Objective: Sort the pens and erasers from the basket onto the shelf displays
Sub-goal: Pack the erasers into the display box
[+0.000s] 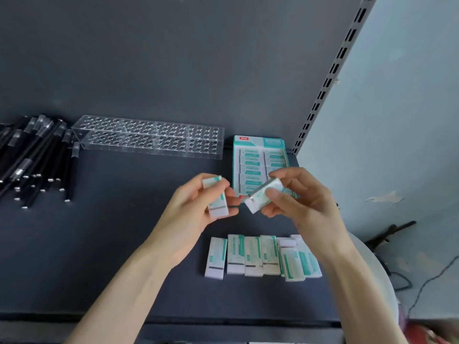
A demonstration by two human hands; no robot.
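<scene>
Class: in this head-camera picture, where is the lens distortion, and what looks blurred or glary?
Head view: wide-angle distortion leans the slotted upright; print on the eraser in the left hand and the one in the right hand is too soft to read; the clear rack shows pale glints.

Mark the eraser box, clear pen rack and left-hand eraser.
eraser box (pixel 258 141), head view, back flap.
clear pen rack (pixel 149 125), head view, holed top.
left-hand eraser (pixel 219 211), head view, white end.

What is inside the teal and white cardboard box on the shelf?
Rows of teal-labelled white erasers fill the cardboard box; the right hand and its held eraser hide the near end.
</scene>
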